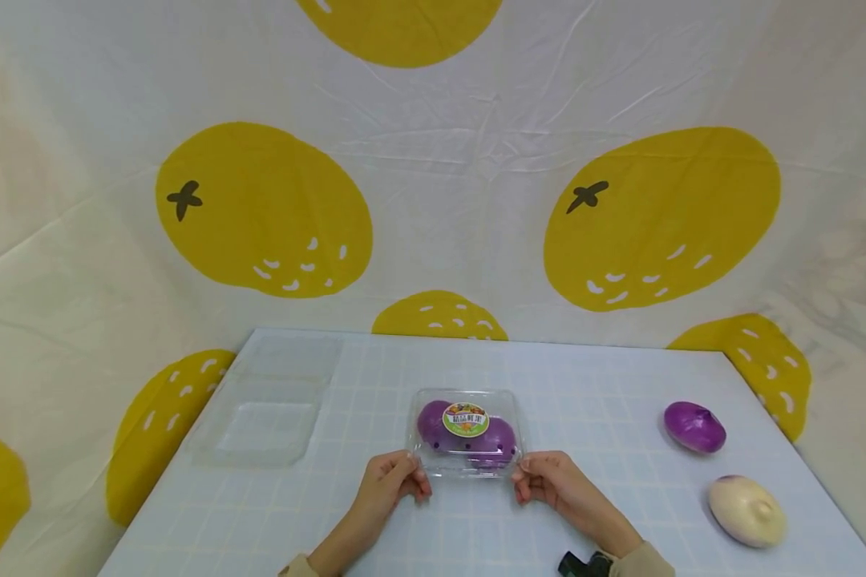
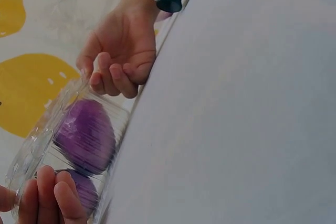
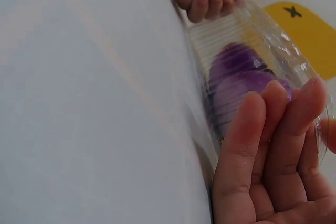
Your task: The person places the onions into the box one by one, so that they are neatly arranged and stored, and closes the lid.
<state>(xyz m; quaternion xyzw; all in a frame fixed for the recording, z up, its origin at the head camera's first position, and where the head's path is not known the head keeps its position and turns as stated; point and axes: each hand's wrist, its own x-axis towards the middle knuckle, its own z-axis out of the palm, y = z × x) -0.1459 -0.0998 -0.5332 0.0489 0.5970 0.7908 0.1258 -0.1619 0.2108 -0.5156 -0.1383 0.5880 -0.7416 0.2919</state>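
A clear plastic clamshell box [image 1: 508, 402] with its lid down sits at the middle of the table, a round label [image 1: 466, 420] on top. Two purple onions [image 1: 501, 437] show through its plastic. At the box's front left corner, my left hand [image 1: 390, 483] pinches the rim between thumb and fingers. My right hand [image 1: 554, 483] pinches the front right corner the same way. From the left wrist, the box is seen side-on, with the left fingers [image 2: 47, 195] at its near end. In the right wrist view, the right fingers [image 3: 286, 140] cover part of the box.
Another clear plastic box [image 1: 260, 429], its lid laid back, stands at the table's left. Toward the right edge lie a peeled-looking purple onion [image 1: 695, 427] and a pale onion [image 1: 746, 511]. A fruit-patterned cloth [image 1: 462, 192] hangs behind the table.
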